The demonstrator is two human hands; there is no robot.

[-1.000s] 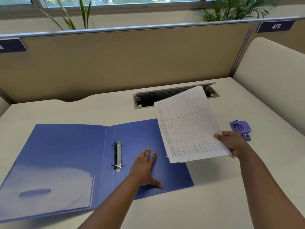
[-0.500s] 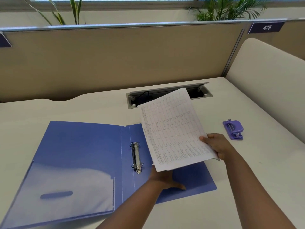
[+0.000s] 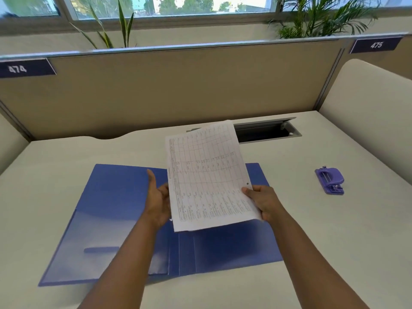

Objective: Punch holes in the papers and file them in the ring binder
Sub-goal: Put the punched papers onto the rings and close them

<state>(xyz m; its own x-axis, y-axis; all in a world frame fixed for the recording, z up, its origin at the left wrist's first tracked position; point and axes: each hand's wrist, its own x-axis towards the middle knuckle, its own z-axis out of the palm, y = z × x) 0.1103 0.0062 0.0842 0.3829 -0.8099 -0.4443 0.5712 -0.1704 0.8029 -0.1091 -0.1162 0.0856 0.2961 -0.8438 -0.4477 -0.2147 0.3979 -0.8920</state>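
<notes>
The paper [image 3: 207, 175], a printed table sheet or a thin sheaf (the edge is too fine to tell), is held in the air above the open binder [image 3: 107, 210], tilted up toward the camera. The right hand [image 3: 266, 202] pinches its lower right edge, thumb on the printed face and fingers curled behind. Just above that thumb a small dark punched hole shows near the sheet's edge. Across the sheet from the grip, the left hand [image 3: 157, 200] stands upright at the left edge, thumb raised and fingers partly hidden behind the paper; whether it grips or only touches the edge cannot be told.

Below the grip the blue binder lies flat on the desk [image 3: 334, 241], both covers spread; its rings are hidden behind the sheet and the left hand. A clear pocket covers the lower part of the left cover.

To the right of the gripping hand, well apart, the purple punch [image 3: 330, 180] sits on the desk. Beyond the paper's top edge a cable slot [image 3: 267, 131] is sunk into the desk, and behind it stands a tan partition [image 3: 178, 90].
</notes>
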